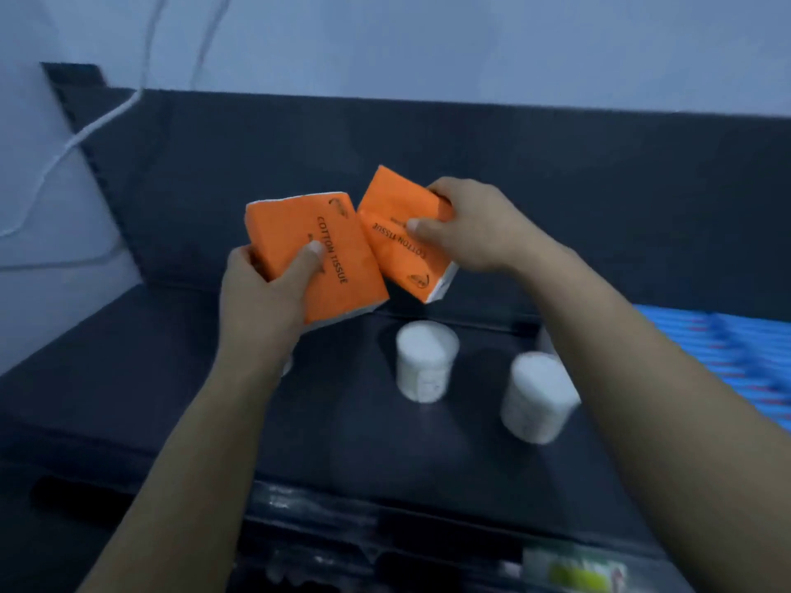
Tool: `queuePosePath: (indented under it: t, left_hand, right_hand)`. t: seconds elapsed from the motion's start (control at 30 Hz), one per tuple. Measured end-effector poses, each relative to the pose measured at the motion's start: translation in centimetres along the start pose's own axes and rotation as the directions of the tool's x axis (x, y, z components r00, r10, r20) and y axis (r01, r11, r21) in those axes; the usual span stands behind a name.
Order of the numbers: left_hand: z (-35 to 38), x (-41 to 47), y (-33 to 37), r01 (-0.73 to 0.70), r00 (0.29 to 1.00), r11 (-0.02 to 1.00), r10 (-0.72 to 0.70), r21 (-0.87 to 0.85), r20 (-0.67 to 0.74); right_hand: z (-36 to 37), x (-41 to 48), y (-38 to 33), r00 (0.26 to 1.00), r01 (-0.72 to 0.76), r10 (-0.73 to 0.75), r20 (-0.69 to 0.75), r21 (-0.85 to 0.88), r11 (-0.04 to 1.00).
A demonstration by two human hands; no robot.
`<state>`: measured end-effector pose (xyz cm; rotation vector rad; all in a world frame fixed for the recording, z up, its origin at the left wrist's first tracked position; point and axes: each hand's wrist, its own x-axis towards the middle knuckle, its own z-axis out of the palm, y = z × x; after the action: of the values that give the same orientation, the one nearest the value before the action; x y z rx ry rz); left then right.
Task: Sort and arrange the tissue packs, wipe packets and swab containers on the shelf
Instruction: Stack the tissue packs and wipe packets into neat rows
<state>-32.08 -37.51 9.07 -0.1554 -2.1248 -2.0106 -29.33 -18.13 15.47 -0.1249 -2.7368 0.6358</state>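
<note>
Head view: the left hand [261, 288] clamps one orange cotton tissue pack [316, 254] and the right hand [475, 226] clamps another [402, 237], both lifted above the dark shelf [128, 378], edges nearly touching. Two white swab containers [426, 361] stand loosely below, unsorted. Blue packs [727, 348] lie far right, so most arranging seems left.

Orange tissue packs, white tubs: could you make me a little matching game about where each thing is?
Things:
1. Orange "COTTON TISSUE" pack with upright lettering
2. Orange "COTTON TISSUE" pack with upside-down lettering
3. White round swab container
4. Blue ribbed surface

Places:
A. Far right edge
B. In the right hand
C. Standing on the dark shelf
D. In the left hand

Pairs: 1-D, 2-B, 3-C, 4-A
</note>
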Motion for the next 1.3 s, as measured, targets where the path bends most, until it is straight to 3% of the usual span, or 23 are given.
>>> queuePosePath:
  t: [0.2, 0.47, 0.63, 0.93, 1.2, 1.3]
  left_hand:
    - [8.1, -6.8, 1.9, -0.024, 0.935, 0.998, 0.045, -0.066, 0.352]
    - [20.3, -19.1, 6.3, -0.001, 0.708, 0.986, 0.118, -0.167, 0.697]
    - [28.1, -29.3, 9.0, -0.079, 0.58, 0.976, 0.209, -0.202, 0.787]
    - [41.0, -46.7, 12.6, -0.12, 0.351, 0.968, 0.251, -0.222, 0.902]
    - [50.9, -56.0, 14.1, -0.145, 0.17, 0.973, 0.205, -0.181, 0.964]
    - [55.0, -58.5, 14.3, -0.148, 0.139, 0.976, 0.179, -0.158, 0.974]
  right_hand:
    - [-6.7, -11.7, 6.3, 0.946, -0.285, 0.26, -0.194, -0.117, 0.951]
    - [-16.0, -27.9, 13.8, 0.719, -0.628, 0.537, -0.441, -0.08, 0.774]
    - [-21.7, -38.1, 20.0, 0.599, -0.74, 0.612, -0.517, -0.065, 0.669]
    - [-31.4, -55.0, 31.7, 0.465, -0.849, 0.716, -0.52, -0.033, 0.528]
    - [-36.4, -64.0, 40.4, 0.36, -0.902, 0.769, -0.529, 0.015, 0.432]
    - [-38.1, -66.3, 43.7, 0.346, -0.91, 0.784, -0.516, 0.02, 0.415]
